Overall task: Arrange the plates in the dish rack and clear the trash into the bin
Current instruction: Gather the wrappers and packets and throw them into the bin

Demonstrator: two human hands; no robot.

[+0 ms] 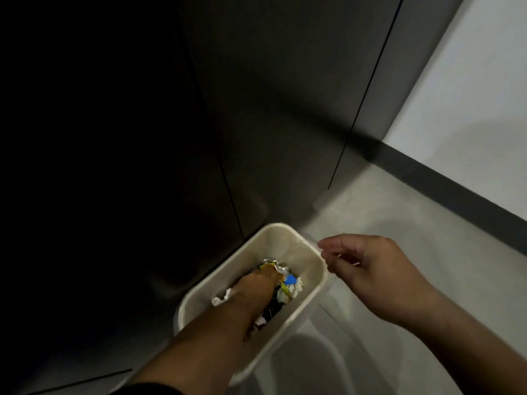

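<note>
Head view: left hand down in the bin among the trash

Head camera looks steeply down at a cream rectangular bin [286, 246] standing on a pale grey floor [370, 212], just beside the foot of dark cabinet doors [256, 109]. The left hand [256, 290] reaches down inside the bin, its forearm crossing the near rim. Its fingertips are buried in the trash [285, 292] at the bottom, touching a crumpled silver foil wrapper [275, 265]. Whether the fingers are closed round anything cannot be told, since the litter hides them. Around the hand lie a small blue scrap [291, 279], a crumpled white paper [221, 300] to its left and a dark piece [271, 307] nearer the wrist, all inside the bin.

The right hand [370, 273] hovers to the right of the bin, near its far right corner and apart from the rim. Its fingers hang loosely curled with nothing held between them, and the thumb points towards the bin.

Beyond the floor, a dark skirting strip [442, 178] runs along the base of a white wall [470, 81] at upper right
</note>
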